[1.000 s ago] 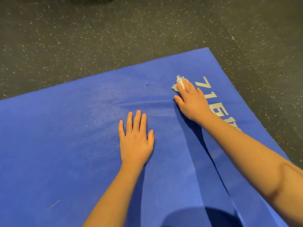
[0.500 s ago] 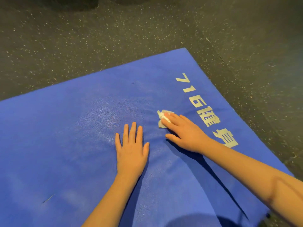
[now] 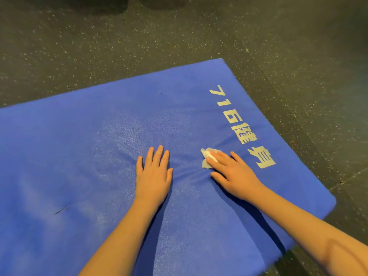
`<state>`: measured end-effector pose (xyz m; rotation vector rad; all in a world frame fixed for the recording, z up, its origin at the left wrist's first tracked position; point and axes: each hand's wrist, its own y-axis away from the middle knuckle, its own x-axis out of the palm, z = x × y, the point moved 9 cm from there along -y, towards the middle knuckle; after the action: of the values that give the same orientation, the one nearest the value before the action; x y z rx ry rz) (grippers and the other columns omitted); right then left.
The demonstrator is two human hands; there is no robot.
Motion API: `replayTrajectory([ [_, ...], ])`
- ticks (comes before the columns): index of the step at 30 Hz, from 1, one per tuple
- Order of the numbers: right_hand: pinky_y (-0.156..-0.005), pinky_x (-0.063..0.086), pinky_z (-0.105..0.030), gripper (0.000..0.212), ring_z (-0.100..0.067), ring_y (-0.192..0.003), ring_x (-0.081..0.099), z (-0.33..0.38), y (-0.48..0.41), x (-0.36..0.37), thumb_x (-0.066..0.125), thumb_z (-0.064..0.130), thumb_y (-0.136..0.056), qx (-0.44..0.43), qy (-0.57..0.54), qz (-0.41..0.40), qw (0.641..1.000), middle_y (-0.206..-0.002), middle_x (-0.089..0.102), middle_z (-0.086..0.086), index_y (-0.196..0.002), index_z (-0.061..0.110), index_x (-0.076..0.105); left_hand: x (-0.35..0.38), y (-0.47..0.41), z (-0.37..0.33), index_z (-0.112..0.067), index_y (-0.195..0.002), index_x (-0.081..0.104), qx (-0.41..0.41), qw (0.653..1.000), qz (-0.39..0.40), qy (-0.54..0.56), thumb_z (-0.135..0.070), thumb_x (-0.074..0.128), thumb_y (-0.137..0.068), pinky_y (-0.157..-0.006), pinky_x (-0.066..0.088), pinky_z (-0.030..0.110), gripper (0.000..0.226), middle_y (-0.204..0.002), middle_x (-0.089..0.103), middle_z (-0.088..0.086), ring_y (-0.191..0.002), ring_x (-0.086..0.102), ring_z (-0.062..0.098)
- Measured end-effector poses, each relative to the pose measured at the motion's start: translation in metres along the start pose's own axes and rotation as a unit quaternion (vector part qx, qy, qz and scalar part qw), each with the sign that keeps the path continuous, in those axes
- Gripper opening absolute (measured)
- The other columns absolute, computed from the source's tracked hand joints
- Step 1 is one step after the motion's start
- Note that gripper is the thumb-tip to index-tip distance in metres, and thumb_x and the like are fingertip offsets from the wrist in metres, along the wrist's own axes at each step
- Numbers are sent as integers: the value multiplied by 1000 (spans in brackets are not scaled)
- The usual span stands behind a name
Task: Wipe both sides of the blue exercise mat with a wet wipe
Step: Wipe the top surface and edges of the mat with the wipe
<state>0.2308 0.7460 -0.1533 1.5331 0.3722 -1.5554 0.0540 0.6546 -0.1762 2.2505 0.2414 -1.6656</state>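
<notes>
Currently the blue exercise mat is laid flat, printed side up, on the dark speckled floor, and most of the view is filled by it. A crumpled wet wipe is pressed against it near the middle, just beside the white lettering, under the straightened fingers of the right hand; it is held down rather than pinched. The left hand is laid palm down close by, its fingers extended and nearly together. Soft creases are seen in the surface between the two hands. Because the wipe is bunched small and merely pressed, it could be lost from under the fingers on a quick stroke, or strips could be left unwiped. Were the bracing palm lifted, the mat could be dragged and rucked. Whether the underside has been wiped cannot be told.
</notes>
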Motion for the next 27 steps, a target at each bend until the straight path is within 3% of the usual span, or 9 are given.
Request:
replayTrajectory([
  [3,-115,15,-41,77,-16,-145,15,-9,6,1,3,57,-83,79,6,-28,996,-158,16,5,-150,24,23,3,16,-2,-12,-148,37,1,999,43,13,-30,46,-101,-115,17,54,51,-158,28,5,-147,20,29],
  [8,-117,12,-37,73,-12,-145,11,40,49,20,12,60,-85,-55,-30,35,997,-158,14,11,-149,28,24,-1,56,-12,-16,-152,25,-7,996,84,19,-34,37,-103,-117,13,50,54,-162,15,1,-150,8,25],
  [13,-115,12,-39,75,-12,-143,19,15,90,5,6,57,-83,38,-22,-27,999,-156,21,9,-147,27,29,0,102,-25,-23,-155,13,-30,988,151,4,-38,26,-105,-119,6,44,53,-163,2,-7,-150,-3,19],
  [15,-116,14,-36,76,-11,-144,16,31,110,13,12,63,-83,-6,-49,-6,999,-156,19,11,-147,27,31,-3,119,-31,-25,-155,13,-28,986,167,7,-39,26,-105,-119,6,43,53,-162,2,-8,-149,-3,17],
  [18,-114,3,-22,73,5,-141,-1,49,148,22,17,70,-81,-88,-68,57,992,-154,0,26,-148,40,16,-10,146,-39,-26,-155,13,-1,980,201,-10,-44,28,-104,-119,10,41,56,-162,2,-9,-149,-1,17],
  [22,-110,-4,-21,90,14,-133,-24,44,181,23,40,75,-75,-126,1,88,988,-147,-26,32,-142,49,-14,-19,183,-43,-28,-155,10,38,957,284,-45,-54,40,-97,-117,20,43,70,-162,-1,-9,-149,1,16],
  [23,-112,1,-25,100,9,-137,-19,43,182,27,51,70,-72,-117,29,81,989,-151,-22,26,-145,45,-11,-20,189,-43,-28,-155,8,43,948,310,-53,-56,44,-95,-116,24,44,75,-162,-3,-9,-149,0,16],
  [25,-108,29,-36,111,-10,-144,15,45,183,32,76,47,-58,-104,55,26,993,-159,8,6,-150,28,17,-23,204,-43,-27,-155,2,46,927,363,-79,-59,52,-89,-114,29,47,89,-162,-10,-7,-149,-3,19],
  [27,-93,46,-40,102,-24,-132,41,51,181,32,80,20,-48,-105,50,-49,992,-149,36,-5,-141,16,37,-24,218,-45,-25,-155,-7,49,907,397,-133,-61,59,-84,-109,34,52,104,-161,-15,-4,-148,0,26],
])
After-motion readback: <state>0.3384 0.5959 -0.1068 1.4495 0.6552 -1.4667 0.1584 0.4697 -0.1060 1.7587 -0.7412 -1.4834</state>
